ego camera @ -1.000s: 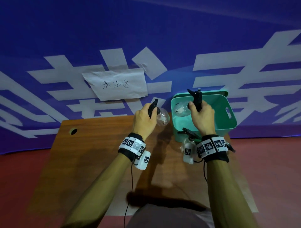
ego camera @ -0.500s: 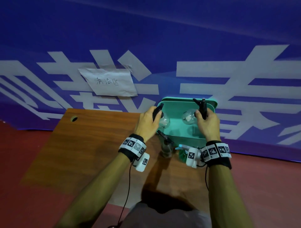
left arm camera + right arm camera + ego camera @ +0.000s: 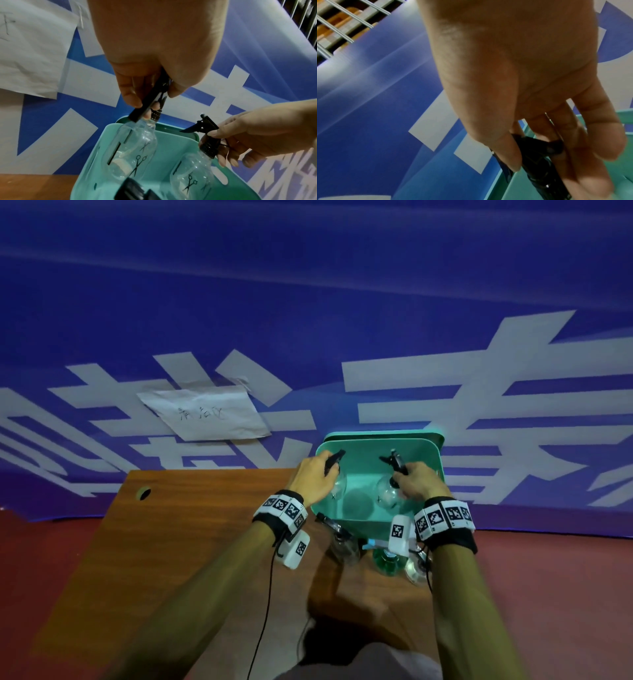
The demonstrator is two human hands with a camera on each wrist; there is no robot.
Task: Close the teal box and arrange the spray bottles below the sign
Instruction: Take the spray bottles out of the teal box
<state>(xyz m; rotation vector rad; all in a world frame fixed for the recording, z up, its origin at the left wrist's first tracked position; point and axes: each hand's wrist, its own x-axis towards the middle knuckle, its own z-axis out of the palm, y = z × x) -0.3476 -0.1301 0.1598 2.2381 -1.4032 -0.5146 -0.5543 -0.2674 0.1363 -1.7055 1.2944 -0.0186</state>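
The open teal box (image 3: 356, 517) stands at the table's far right edge, its lid upright behind it. My left hand (image 3: 320, 474) grips the black trigger head of a clear spray bottle (image 3: 339, 491) that hangs inside the box on its left side. My right hand (image 3: 409, 482) holds a second clear spray bottle (image 3: 387, 496) by its black neck, inside the box on the right. In the left wrist view both bottles (image 3: 132, 151) (image 3: 190, 177) show scissors prints and sit within the box (image 3: 173, 147). The paper sign (image 3: 205, 414) is taped to the wall, left of the box.
In front of the box stand a clear bottle with a black sprayer (image 3: 340, 542), a green bottle (image 3: 387, 565) and another clear one (image 3: 416, 571). The wooden table (image 3: 205, 525) has a cable hole (image 3: 144, 493) at its far left. A blue banner covers the wall.
Both hands have lowered their bottles into the teal box; the left one came from over the table beside the box. The head view has shifted left and down.
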